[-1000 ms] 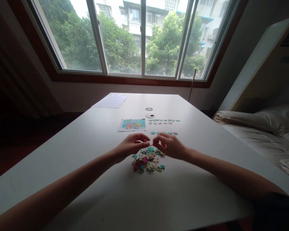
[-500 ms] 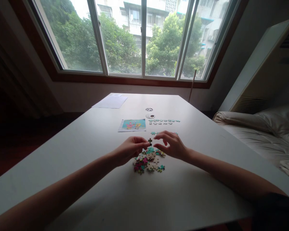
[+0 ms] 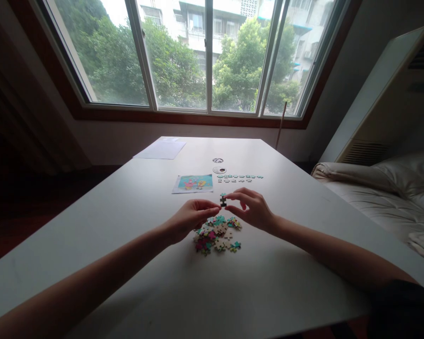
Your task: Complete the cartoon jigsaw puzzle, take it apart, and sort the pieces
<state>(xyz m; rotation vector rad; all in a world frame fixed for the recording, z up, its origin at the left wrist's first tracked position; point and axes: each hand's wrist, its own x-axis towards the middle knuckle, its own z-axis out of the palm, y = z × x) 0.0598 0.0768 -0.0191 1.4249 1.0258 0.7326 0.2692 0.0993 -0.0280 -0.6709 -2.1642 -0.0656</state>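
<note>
"White tabletop (image 3: 212,292) first: what do we have around it?"

"We have a wide window (image 3: 155,111) on the far side, with trees and a building outside, and a pale padded seat (image 3: 374,202) on the right."

"And paper on the table?"

"We see a plain sheet (image 3: 160,149) at the far left corner."

"What about our hands?"

"They meet near the middle. Our left hand (image 3: 194,216) has its thumb and forefinger pinched together on the lower left of one puzzle piece. Our right hand (image 3: 252,207) comes in from the right, thumb and forefinger apart at the piece's right edge; whether they grip it, we can't tell."

"What else lies close to us?"

"A loose pile (image 3: 217,235) of pieces, just on the near side of our fingertips: some teal, some pink, some tan. On the far side of our left hand we have a picture card (image 3: 192,184), blue with pink and yellow figures."

"Anything smaller?"

"We make out a round disc (image 3: 219,170) beyond the card, to its right, and two rows of pieces (image 3: 240,179) just right of the card."

"And the held one?"

"Our dark puzzle piece (image 3: 223,201) stands upright, held above the table, beyond the pile."
</note>
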